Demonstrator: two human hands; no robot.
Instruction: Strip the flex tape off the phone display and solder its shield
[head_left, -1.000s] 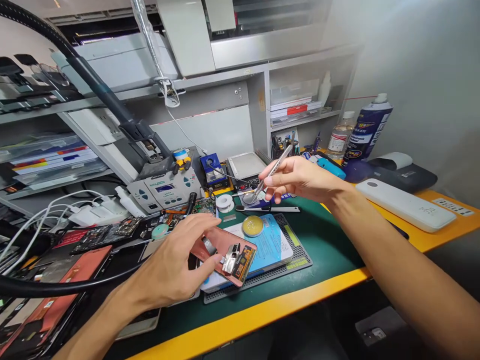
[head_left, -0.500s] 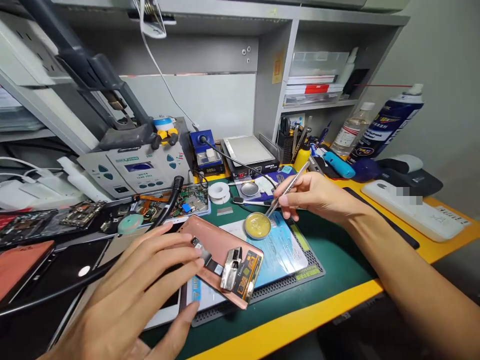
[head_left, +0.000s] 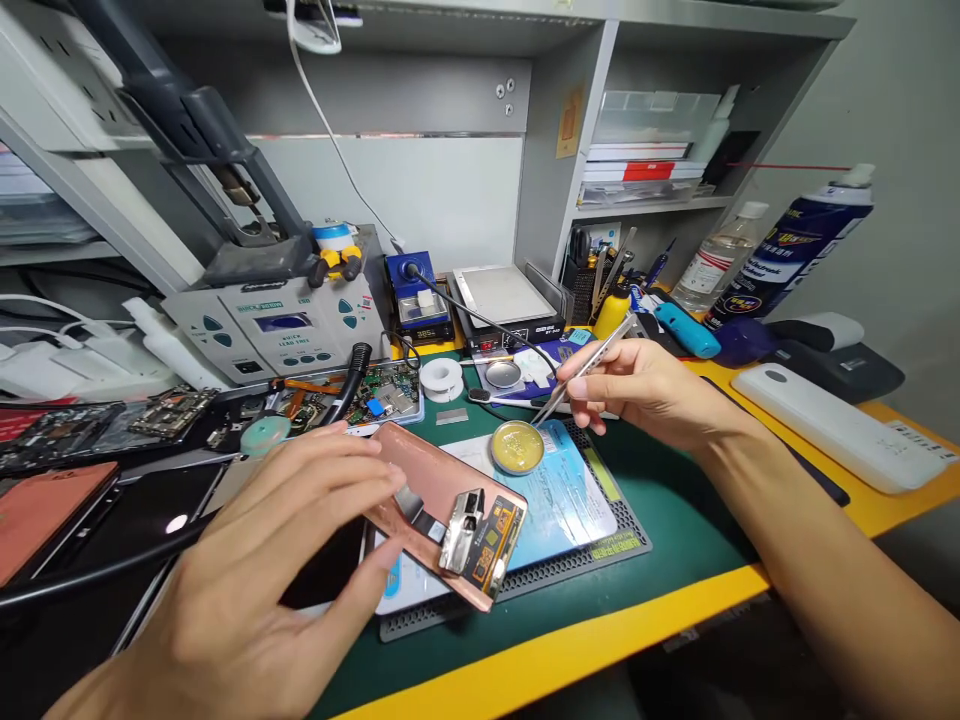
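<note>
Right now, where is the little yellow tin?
Mid-bench in the head view: the tin sits on the blue sheet, just under the tweezers in the right hand, beside the copper panel.

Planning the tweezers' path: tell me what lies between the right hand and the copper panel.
Head view: a round tin of yellow paste, on a blue sheet, lies between right hand and copper panel; the tweezers point at it.

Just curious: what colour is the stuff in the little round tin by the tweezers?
Yellowish, in the tin near the tweezers; head view shows it best.
</note>
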